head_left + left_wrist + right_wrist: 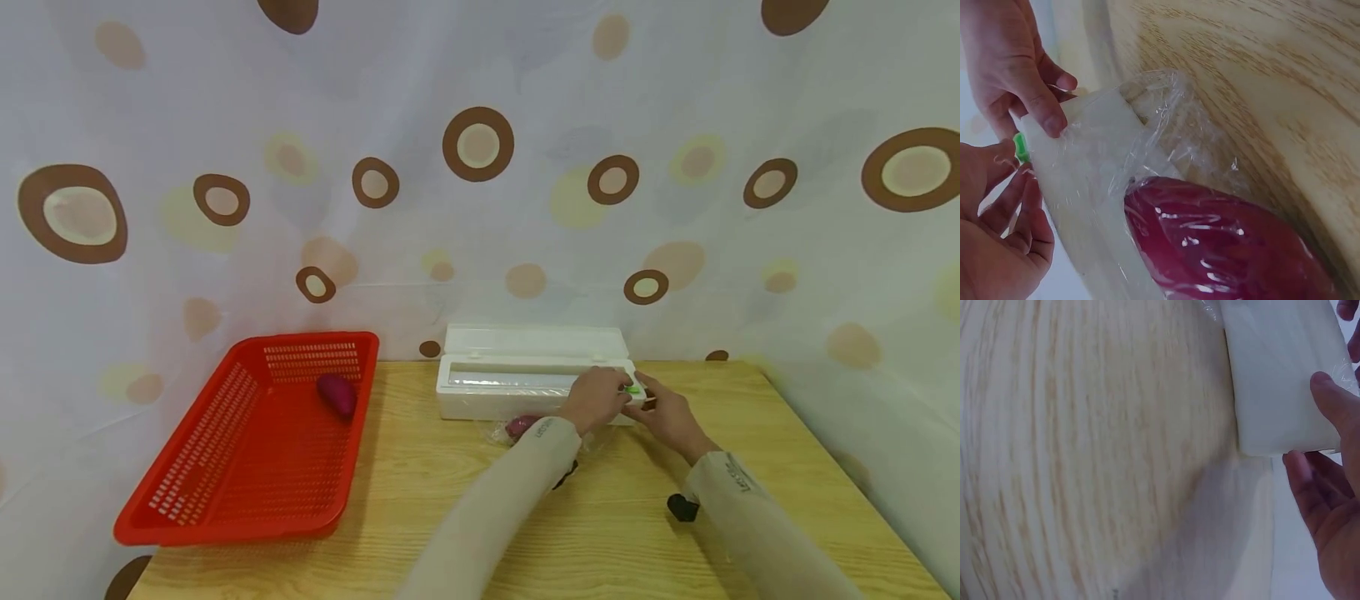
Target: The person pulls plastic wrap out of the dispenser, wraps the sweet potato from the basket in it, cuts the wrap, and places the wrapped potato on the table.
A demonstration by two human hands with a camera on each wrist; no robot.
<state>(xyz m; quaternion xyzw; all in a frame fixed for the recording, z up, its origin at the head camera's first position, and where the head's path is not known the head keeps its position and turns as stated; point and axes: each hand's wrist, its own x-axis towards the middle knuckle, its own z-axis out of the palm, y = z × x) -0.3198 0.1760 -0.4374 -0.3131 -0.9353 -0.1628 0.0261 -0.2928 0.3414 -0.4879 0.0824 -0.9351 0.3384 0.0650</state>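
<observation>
A white cling film dispenser box (480,407) stands at the back of the table, its lid (532,342) raised. At the box's right end, my left hand (597,398) pinches the small green slide cutter (1021,147) between thumb and fingertips. My right hand (670,418) grips that same end, thumb on the front face and fingers round the side. Clear cling film (1169,119) hangs over the box front. A purple sweet potato (1229,244) lies wrapped in this film before the box, partly hidden by my left sleeve in the head view.
On the left is a red plastic basket (247,533) with another purple sweet potato (337,395) inside near its right wall. A patterned curtain (525,225) hangs right behind the wooden table (405,475).
</observation>
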